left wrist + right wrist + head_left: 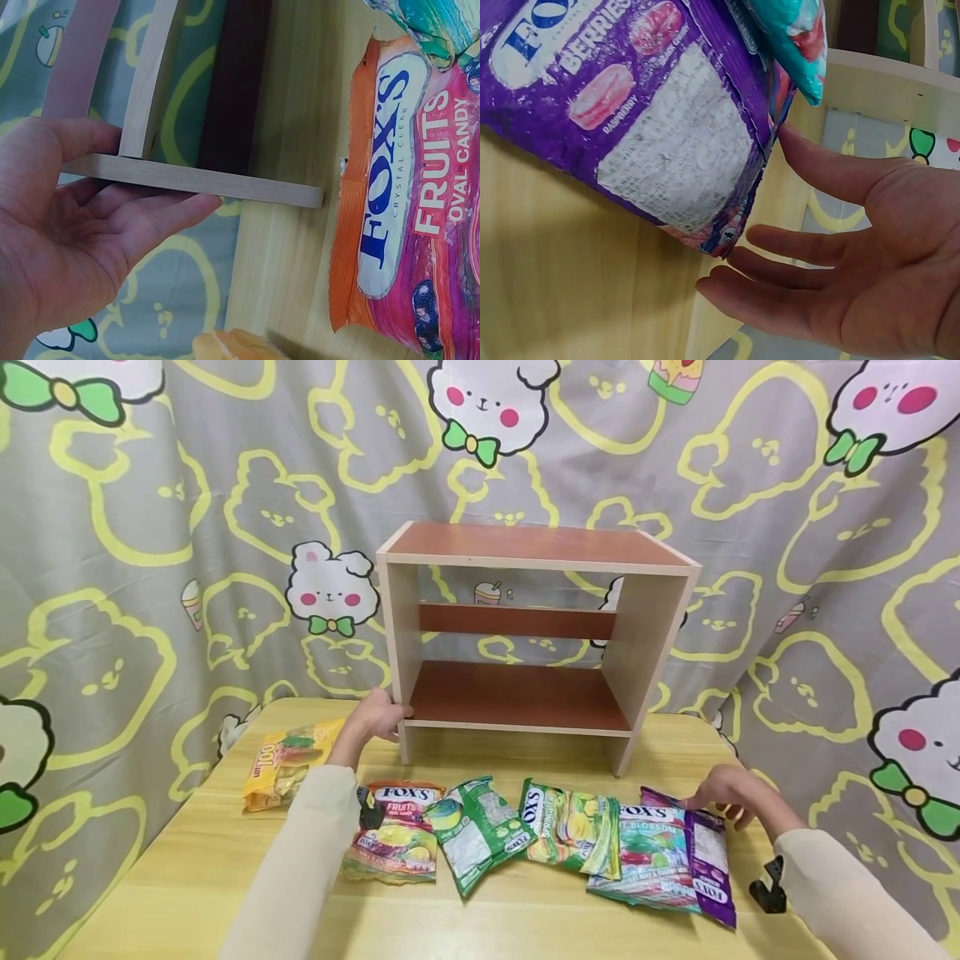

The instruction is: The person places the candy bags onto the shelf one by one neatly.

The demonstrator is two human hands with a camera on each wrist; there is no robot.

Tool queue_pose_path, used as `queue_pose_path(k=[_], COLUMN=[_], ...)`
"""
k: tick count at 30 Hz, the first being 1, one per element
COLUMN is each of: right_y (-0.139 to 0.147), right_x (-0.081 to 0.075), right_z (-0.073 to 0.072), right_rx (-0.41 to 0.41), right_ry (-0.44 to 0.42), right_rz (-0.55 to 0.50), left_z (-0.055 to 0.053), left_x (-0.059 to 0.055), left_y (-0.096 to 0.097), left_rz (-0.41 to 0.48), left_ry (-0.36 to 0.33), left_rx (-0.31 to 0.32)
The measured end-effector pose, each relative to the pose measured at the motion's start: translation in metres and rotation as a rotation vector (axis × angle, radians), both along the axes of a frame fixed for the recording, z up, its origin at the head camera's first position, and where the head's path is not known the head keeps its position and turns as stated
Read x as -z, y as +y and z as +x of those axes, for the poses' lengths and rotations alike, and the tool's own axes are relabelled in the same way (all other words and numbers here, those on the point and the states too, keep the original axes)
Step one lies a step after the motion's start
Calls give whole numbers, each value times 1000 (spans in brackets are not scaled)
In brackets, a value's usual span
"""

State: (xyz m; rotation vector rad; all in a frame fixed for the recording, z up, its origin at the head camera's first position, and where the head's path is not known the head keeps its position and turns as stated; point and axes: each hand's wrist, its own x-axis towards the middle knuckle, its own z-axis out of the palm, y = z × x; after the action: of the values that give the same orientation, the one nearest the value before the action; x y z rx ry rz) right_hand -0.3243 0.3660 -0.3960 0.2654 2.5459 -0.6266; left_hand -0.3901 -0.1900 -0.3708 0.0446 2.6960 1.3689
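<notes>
My left hand (378,716) grips the left side panel of a small wooden shelf unit (517,727). In the left wrist view, the thumb of the left hand (82,225) lies on the inner side and the fingers on the outer side. On the right, my right hand (731,792) is at the upper end of a purple Fox's Berries candy bag (711,860). The right wrist view shows the thumb of the right hand (870,255) at that bag's edge, with the fingers loosely extended near its corner. A teal candy bag (651,852) lies against the purple one.
In front of the shelf lie an orange Fox's Fruits bag (397,835), a green bag (480,831) and a yellow-green bag (573,827). A yellow candy bag (288,764) sits at the table's left. Behind the wooden table (465,927) hangs a patterned curtain (247,510).
</notes>
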Motion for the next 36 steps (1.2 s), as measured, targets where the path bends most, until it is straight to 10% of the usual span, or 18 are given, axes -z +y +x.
queue_pose_path(k=[17, 36], right_y=[-21, -55], right_x=[-11, -11], right_z=[7, 20], right_rx=[-118, -134], right_ry=[162, -124], right_rz=[-5, -26], left_z=[0, 0], left_x=[0, 1], left_y=[-1, -2], left_rz=[28, 31], left_ry=[-1, -5], left_rx=[-5, -11])
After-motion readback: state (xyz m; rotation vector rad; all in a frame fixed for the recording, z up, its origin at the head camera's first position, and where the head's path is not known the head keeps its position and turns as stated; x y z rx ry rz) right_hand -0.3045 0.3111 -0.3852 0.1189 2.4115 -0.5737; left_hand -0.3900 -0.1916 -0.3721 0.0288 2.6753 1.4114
